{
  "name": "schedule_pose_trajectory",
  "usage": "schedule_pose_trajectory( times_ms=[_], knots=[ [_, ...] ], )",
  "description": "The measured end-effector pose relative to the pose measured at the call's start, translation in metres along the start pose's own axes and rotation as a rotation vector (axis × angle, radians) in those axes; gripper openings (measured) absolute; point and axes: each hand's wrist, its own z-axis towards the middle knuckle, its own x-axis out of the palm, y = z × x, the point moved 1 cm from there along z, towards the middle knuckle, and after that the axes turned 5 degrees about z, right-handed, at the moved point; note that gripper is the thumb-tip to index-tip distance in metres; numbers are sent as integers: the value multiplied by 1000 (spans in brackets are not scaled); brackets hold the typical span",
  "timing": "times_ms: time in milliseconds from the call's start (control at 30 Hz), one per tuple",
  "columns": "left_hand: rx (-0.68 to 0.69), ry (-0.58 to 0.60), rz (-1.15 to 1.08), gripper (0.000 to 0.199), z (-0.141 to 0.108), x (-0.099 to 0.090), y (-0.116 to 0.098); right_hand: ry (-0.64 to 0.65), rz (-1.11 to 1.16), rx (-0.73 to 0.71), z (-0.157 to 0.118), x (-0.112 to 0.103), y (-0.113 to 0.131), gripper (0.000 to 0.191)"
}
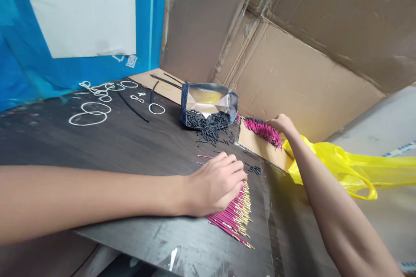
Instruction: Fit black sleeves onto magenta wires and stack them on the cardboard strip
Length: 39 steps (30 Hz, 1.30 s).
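The dark tabletop (156,236) runs across the low and middle part of the frame. Near the bottom middle, a row of thin pink sticks (229,214) lies on it, with gold tips (243,207) pointing to the right. The left hand (217,184) lies palm down on top of the row. Its fingers are bent and close to each other, but I cannot tell if they grip any sticks.

A few small black bits (255,169) lie just past that hand. To the right is a big yellow bag (334,162). Right of the middle, a pink pile (263,132) with some black ends sits on a flat card (255,142). The right hand (282,122) is at the back of this pile. Its fingertips are hidden, so I cannot tell if they pinch anything.

In the middle, an open pouch (183,106) lies on its side, and lots of black tubes (209,127) spill out. White bands (97,91) lie on the left. At the back are brown cardboard (292,73) and, upper left, a blue sheet (146,8) with white paper (94,8) on it.
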Motion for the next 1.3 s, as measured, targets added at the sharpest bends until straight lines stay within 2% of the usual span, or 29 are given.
schedule_pose_trajectory(
  times_ms=[100,167,300,367,433,533,600,700,800,933,1067,1167,1300],
  knots=[
    [-133,46,55,29,2,2,3,23,-19,-100,-31,-8,8,30],
    [-199,109,83,34,3,4,4,56,-9,-207,-65,-6,13,31],
    [-200,210,148,36,7,7,3,119,21,-411,-147,17,8,25],
    [-180,203,166,33,9,7,3,59,13,-508,-179,32,-5,32],
    [-186,172,155,30,10,6,5,-14,39,-557,-197,44,-20,35],
    [-214,147,85,32,12,5,15,-70,152,-567,-204,54,-37,32],
    [-187,159,33,36,14,4,23,-98,221,-574,-203,55,-39,29],
    [-189,159,-23,36,18,2,33,-143,299,-621,-206,55,-33,24],
    [-290,146,-2,27,20,2,34,-161,382,-668,-211,58,-23,20],
    [-318,159,106,24,20,4,33,-128,412,-694,-217,63,-18,18],
    [-293,148,212,20,20,3,44,-70,435,-790,-218,61,-17,26],
    [-273,202,164,19,21,2,55,-5,425,-897,-221,57,-13,38],
    [-285,242,92,18,24,-2,64,33,411,-927,-226,56,-8,34]
  ],
)
